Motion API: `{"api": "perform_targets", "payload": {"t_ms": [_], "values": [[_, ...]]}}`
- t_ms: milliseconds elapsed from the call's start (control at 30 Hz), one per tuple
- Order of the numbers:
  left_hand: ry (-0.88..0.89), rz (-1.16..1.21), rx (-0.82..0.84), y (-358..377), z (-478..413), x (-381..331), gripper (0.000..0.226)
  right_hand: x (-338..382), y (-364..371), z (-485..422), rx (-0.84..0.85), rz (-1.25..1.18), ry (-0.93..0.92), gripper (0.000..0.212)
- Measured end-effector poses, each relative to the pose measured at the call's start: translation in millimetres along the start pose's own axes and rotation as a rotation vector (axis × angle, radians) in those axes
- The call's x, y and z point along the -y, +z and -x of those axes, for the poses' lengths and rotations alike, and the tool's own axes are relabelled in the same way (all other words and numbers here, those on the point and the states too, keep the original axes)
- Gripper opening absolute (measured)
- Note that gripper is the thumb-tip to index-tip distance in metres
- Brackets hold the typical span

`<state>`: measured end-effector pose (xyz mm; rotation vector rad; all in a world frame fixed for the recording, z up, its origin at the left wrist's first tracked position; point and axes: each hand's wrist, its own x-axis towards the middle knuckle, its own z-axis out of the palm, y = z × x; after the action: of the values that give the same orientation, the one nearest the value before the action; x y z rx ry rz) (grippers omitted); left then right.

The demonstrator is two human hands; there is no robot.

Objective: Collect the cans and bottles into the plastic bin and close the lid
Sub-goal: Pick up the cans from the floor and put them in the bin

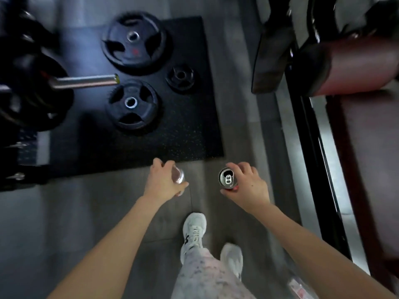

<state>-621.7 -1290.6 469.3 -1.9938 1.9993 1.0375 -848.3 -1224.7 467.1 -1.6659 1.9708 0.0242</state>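
My right hand (pixel 248 184) grips an opened red can (pixel 227 178) upright, its silver top and pull tab facing the camera. My left hand (pixel 162 182) is closed around a silvery can (pixel 178 175) that is tilted and blurred, only part of it showing past the fingers. Both hands are held out over the grey floor, level with each other. A clear plastic bottle with a pink label (pixel 299 287) lies on the floor under my right forearm at the bottom right. No plastic bin is in view.
A black rubber mat (pixel 194 137) ahead holds three weight plates (pixel 133 39). A loaded barbell's steel sleeve (pixel 86 82) juts in from the left. A dark-red padded bench on a black frame (pixel 356 67) runs along the right. My white trainers (pixel 194 231) stand on the grey floor.
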Motion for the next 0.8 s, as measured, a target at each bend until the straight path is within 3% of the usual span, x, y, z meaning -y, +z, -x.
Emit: {"api": "perform_targets", "payload": {"t_ms": [267,400,533,700,800], "values": [[-0.151,0.081,-0.305,-60,197,51,0.073,108,-36,150,-0.072,-0.324,-0.088,0.072],[-0.295,0.375,-0.450,-48,318,100,0.067,151,-16,243,0.015,-0.515,-0.112,0.070],[-0.447,0.503,-0.564,-37,441,159,0.069,205,12,327,0.100,-0.505,-0.223,0.067],[-0.636,0.705,-0.673,-20,587,251,0.067,297,56,431,0.244,-0.476,-0.385,0.048],[-0.773,0.741,-0.740,-7,667,319,0.069,351,103,491,0.362,-0.408,-0.453,0.052]]}}
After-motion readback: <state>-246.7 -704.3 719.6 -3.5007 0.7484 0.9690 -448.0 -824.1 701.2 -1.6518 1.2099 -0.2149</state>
